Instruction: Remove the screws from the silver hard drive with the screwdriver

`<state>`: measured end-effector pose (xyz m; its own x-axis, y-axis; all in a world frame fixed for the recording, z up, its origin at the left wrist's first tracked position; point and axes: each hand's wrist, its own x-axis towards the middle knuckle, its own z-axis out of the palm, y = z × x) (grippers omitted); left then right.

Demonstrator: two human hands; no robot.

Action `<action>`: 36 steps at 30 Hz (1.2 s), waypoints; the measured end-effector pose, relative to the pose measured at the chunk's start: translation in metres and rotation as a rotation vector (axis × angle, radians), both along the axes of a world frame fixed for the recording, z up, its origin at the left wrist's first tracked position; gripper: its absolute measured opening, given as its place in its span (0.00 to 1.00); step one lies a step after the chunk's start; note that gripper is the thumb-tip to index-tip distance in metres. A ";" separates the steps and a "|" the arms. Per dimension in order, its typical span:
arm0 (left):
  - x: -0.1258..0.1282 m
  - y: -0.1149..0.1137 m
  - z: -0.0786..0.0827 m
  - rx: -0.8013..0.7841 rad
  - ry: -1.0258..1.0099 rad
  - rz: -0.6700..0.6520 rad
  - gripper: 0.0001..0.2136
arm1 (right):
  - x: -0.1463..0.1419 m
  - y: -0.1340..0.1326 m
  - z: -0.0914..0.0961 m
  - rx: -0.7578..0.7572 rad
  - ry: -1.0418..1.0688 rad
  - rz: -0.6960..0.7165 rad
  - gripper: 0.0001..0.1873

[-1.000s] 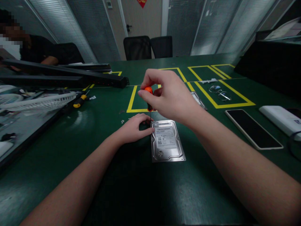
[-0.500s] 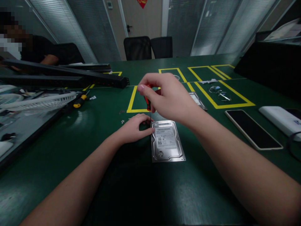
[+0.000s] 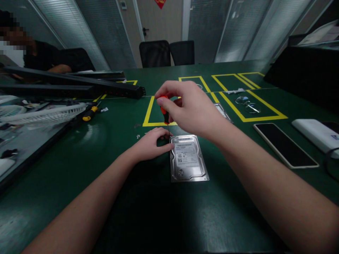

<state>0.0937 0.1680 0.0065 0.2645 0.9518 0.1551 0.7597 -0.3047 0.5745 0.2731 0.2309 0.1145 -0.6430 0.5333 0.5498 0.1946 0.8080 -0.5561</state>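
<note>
A silver hard drive lies flat on the green table, label side up. My left hand steadies it, thumb on the left edge and fingers curled round the far left corner. Above that corner, my right hand grips a red and black screwdriver between thumb and fingers. The screwdriver stands nearly upright, its thin shaft pointing down at the corner; whether the tip sits in a screw is too small to tell. Several tiny screws lie beyond my left hand.
Right of my arm are a phone, a white box-shaped device and glasses. Another drive lies partly behind my right wrist. A yellow screwdriver, a cluttered tray and black bars occupy the left, near a seated person.
The screwdriver's handle has tilted slightly left, and more of its red top shows as my right fingers shift around it. My left hand and the hard drive stay put.
</note>
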 end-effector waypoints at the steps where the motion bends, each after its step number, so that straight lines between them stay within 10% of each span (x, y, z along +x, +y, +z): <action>1: 0.000 0.000 0.000 0.000 0.000 0.000 0.17 | 0.000 0.000 0.000 0.003 0.007 0.002 0.07; 36: 0.002 -0.001 0.002 0.009 0.011 0.008 0.15 | -0.001 -0.002 0.001 -0.044 -0.009 0.006 0.12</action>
